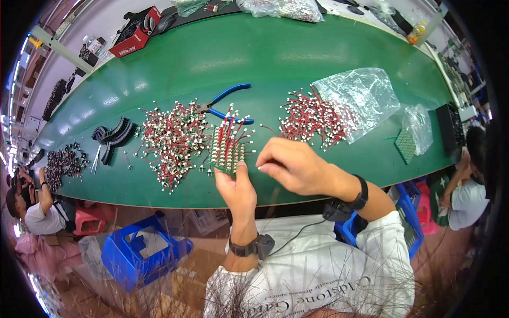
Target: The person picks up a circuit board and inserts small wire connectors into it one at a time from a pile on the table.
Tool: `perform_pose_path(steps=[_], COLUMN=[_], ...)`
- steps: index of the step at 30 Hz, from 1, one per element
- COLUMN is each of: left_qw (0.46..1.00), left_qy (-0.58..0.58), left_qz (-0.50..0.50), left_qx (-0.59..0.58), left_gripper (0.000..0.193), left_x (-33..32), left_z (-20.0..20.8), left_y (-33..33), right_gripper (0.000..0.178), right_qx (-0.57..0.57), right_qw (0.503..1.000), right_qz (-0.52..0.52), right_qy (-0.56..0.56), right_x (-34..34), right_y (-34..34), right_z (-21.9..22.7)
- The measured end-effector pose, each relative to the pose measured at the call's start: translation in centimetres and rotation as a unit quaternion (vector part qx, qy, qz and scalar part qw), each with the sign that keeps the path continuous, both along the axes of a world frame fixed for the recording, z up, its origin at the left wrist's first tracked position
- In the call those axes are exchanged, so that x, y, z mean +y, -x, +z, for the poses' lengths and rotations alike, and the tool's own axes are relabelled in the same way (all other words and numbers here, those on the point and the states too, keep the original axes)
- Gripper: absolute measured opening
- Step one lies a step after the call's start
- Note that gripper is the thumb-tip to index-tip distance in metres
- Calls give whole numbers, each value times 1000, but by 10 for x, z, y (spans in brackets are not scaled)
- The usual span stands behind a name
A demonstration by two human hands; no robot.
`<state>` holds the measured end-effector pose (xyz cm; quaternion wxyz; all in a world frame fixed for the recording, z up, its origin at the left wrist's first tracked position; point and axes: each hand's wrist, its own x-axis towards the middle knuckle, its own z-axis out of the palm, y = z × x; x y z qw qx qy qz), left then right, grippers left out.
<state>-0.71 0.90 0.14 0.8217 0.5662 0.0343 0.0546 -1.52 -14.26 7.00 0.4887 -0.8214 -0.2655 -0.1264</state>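
My left hand (pixel 237 186) grips the near edge of a green circuit board panel (pixel 228 153), thumb on top. Rows of small cream connectors cover the panel, and several short red wires with white plugs rise from it. Just right of the panel, apart from it, my right hand (pixel 294 165) is closed in a pinch; a tiny pale bit shows at its fingertips, too small to name. A large heap of red wires with white plugs (pixel 175 138) lies left of the panel. Blue-handled pliers (pixel 222 103) lie behind it, partly hidden by the wires.
Another red wire heap (pixel 310 119) spills from a clear plastic bag (pixel 366 98) on the green table (pixel 265 53). At right lie a second green panel (pixel 405 146) and a black box (pixel 449 130). Black strips (pixel 114 135), tweezers (pixel 96 160) and small dark parts (pixel 64 164) sit left. People sit at both sides.
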Motion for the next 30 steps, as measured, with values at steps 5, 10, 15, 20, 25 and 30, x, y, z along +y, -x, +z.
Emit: perform_pose_path(steps=[5, 10, 15, 20, 25, 30], left_qw=[999, 997, 995, 994, 992, 986], left_qy=[-45, -72, -95, -89, -97, -142], left_qz=[-2, -6, -15, -38, -43, -37], left_qx=[-16, -26, -33, -50, -61, -79], left_gripper=[26, 25, 27, 30, 32, 33], left_x=[-8, -9, -5, -6, -4, -4], left_z=[0, -1, -3, -1, -4, -2], left_y=[8, 10, 12, 14, 13, 13], right_gripper=[13, 13, 13, 11, 11, 13], right_qx=[-85, -61, -33, -68, -75, -41], right_qw=[993, 993, 994, 984, 983, 985], right_qz=[-58, -41, -22, -60, -67, -70], right_qy=[64, 89, 104, 154, 152, 152], right_x=[24, 27, 28, 31, 34, 35], right_y=[7, -1, -4, -7, -7, -7], right_z=[-11, -22, -26, -29, -31, -29])
